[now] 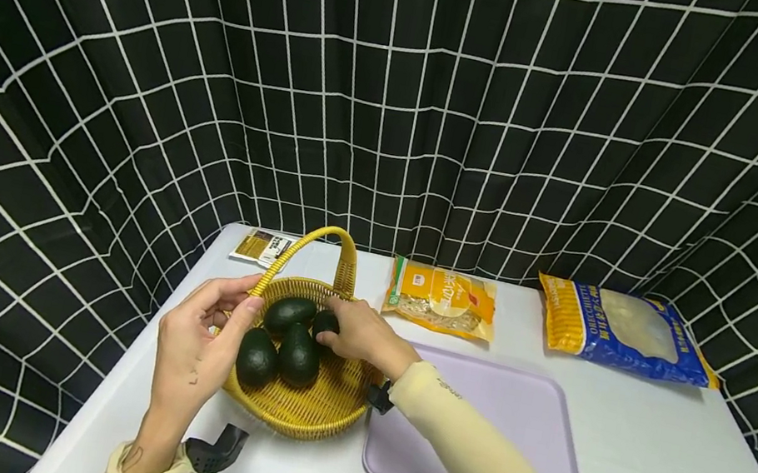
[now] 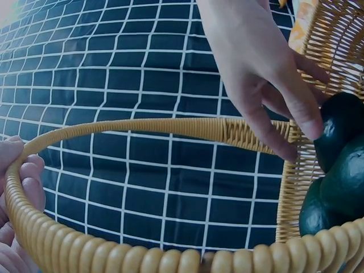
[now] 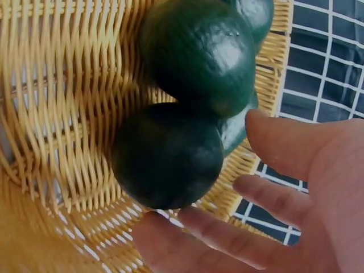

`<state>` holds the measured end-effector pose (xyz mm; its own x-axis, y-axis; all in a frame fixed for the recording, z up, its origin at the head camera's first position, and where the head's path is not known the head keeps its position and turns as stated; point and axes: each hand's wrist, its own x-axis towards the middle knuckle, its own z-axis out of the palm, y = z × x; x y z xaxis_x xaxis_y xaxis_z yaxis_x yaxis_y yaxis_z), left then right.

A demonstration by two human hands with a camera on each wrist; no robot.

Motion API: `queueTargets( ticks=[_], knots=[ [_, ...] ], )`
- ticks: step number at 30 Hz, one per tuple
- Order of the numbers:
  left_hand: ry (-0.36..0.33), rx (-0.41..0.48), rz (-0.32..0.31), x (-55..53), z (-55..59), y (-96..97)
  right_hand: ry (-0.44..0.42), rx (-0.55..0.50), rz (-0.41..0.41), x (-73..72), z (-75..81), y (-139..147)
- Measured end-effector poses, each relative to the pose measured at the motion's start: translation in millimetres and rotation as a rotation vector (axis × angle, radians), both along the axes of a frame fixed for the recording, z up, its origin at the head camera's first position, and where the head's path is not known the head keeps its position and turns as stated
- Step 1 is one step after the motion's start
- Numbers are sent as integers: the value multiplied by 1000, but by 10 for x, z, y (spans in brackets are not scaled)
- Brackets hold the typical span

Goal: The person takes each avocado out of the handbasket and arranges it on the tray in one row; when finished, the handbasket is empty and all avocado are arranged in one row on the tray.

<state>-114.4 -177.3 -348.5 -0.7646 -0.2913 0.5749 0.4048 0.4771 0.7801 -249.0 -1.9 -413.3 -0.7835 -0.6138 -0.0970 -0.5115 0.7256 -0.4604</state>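
Observation:
A yellow woven basket (image 1: 323, 421) with a tall arched handle (image 1: 284, 258) stands on the table, left of centre. Several dark green avocados (image 1: 257, 359) lie together inside it. My left hand (image 1: 202, 332) holds the handle between thumb and fingers; in the left wrist view the fingers curl round the wrapped cane. My right hand (image 1: 362, 333) reaches into the basket's far right side, over the rearmost avocado (image 3: 168, 156). Its thumb and fingers are spread around that avocado, and the right wrist view shows gaps between them and its skin.
A lilac tray (image 1: 499, 376) lies right of the basket, partly under my right forearm. Behind stand an orange food bag (image 1: 442, 298), a blue and yellow pasta bag (image 1: 629, 331) and a small packet (image 1: 259, 247). A black gridded curtain (image 1: 417, 108) encloses the table.

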Motion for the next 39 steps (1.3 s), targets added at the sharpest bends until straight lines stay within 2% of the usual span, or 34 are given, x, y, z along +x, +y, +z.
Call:
queueTargets(
  ticks=[8,16,24,32,39],
  knots=[
    [3,11,-15,-2,3,-17,19,83,13,-59,-22,-121],
    [-18,8,-11,4,5,-15,-22,102,-1,-136,-80,-154],
    [-25,4,-8,7,10,-14,-18,118,-10,-172,-125,-163],
    [-34,0,-10,6,8,-10,-59,76,-44,-130,-129,-151],
    [-23,-8,-7,7,8,-14,-56,27,-36,-127,-154,-119]
  ],
)
